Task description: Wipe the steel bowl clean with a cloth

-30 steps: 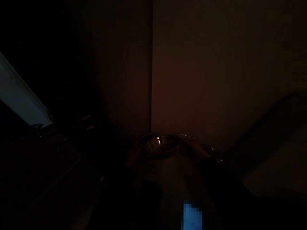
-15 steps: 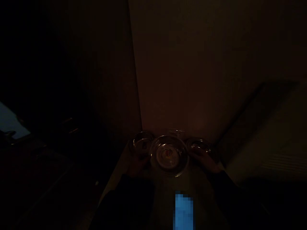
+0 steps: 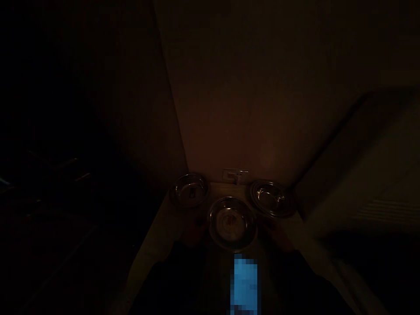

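Note:
In the dim head view a round, shiny metal bowl (image 3: 231,225) with a reddish mark on its bottom is at the middle of a small table. My left hand (image 3: 194,231) is at its left rim and my right hand (image 3: 274,232) at its right rim, both closed on the bowl as far as the dark lets me see. Behind and to the left stands another metal bowl (image 3: 189,192) with a dark label inside. A further bowl (image 3: 269,199), seemingly stacked in others, stands behind my right hand. The fingertips are hard to make out.
A wall socket (image 3: 235,176) sits low on the wall (image 3: 229,109) behind the bowls. The light table top (image 3: 149,245) ends at the left above a dark floor. A bright blue pixelated patch (image 3: 245,282) is at the bottom, close to my body.
Both hands have come toward me with the middle bowl, which now sits lower in view and farther from the two rear bowls. More of the socket shows.

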The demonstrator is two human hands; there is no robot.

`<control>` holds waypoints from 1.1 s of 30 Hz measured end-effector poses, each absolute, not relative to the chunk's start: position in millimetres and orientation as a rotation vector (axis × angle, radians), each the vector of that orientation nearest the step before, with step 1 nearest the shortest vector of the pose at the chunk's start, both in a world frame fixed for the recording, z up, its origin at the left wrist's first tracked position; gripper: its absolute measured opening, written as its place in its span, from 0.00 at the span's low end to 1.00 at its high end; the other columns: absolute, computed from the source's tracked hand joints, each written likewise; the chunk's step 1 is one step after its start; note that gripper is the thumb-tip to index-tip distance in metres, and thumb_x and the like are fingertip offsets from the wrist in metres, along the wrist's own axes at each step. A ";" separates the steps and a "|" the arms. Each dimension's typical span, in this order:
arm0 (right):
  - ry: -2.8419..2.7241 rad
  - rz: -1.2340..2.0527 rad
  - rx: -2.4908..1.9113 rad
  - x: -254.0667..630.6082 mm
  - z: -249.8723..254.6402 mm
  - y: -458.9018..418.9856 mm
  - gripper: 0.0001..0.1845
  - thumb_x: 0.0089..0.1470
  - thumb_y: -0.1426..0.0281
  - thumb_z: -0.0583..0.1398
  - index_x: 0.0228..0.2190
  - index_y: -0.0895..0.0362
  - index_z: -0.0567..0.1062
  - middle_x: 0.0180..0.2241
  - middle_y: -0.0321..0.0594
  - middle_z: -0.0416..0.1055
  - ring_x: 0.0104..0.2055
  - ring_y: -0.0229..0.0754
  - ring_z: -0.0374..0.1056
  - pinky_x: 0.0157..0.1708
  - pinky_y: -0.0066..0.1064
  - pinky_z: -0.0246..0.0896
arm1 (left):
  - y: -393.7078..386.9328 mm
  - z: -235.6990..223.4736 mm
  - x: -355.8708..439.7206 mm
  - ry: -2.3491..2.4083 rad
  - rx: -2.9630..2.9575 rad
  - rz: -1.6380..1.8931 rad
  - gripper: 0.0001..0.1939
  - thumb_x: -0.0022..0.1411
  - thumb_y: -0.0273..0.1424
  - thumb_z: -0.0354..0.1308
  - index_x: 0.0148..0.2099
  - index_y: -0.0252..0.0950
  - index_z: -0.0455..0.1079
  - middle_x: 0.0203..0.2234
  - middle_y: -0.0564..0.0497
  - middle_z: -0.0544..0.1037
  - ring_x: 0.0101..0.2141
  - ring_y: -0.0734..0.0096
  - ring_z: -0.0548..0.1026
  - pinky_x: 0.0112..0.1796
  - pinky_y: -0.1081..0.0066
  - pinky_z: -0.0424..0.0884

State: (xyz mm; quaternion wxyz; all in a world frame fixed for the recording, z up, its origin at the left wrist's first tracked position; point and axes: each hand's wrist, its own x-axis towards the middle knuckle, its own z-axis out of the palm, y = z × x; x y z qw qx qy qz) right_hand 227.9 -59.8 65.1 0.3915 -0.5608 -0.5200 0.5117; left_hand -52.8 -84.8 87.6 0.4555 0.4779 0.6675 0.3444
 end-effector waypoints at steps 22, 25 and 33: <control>-1.412 0.788 -1.606 240.2 72.3 -66.3 0.19 0.47 0.54 0.57 0.35 0.54 0.75 0.39 0.50 0.76 0.44 0.57 0.70 0.45 0.53 0.64 | -123.4 103.5 -115.3 2.086 1.238 0.517 0.20 0.59 0.37 0.50 0.46 0.30 0.73 0.45 0.40 0.77 0.46 0.57 0.75 0.46 0.65 0.68; -1.490 0.733 -1.577 231.9 82.9 -71.0 0.19 0.49 0.55 0.56 0.37 0.55 0.74 0.39 0.48 0.76 0.43 0.54 0.71 0.43 0.47 0.66 | -141.3 104.2 -119.5 2.174 1.219 0.335 0.23 0.61 0.40 0.48 0.49 0.30 0.72 0.47 0.39 0.76 0.46 0.55 0.74 0.46 0.63 0.67; -1.845 0.783 -1.301 168.7 104.2 -96.4 0.17 0.54 0.60 0.54 0.40 0.54 0.75 0.39 0.45 0.76 0.40 0.48 0.73 0.39 0.40 0.69 | -161.6 84.7 -112.8 2.088 1.236 0.164 0.23 0.58 0.43 0.51 0.45 0.29 0.71 0.44 0.36 0.76 0.46 0.52 0.73 0.43 0.62 0.66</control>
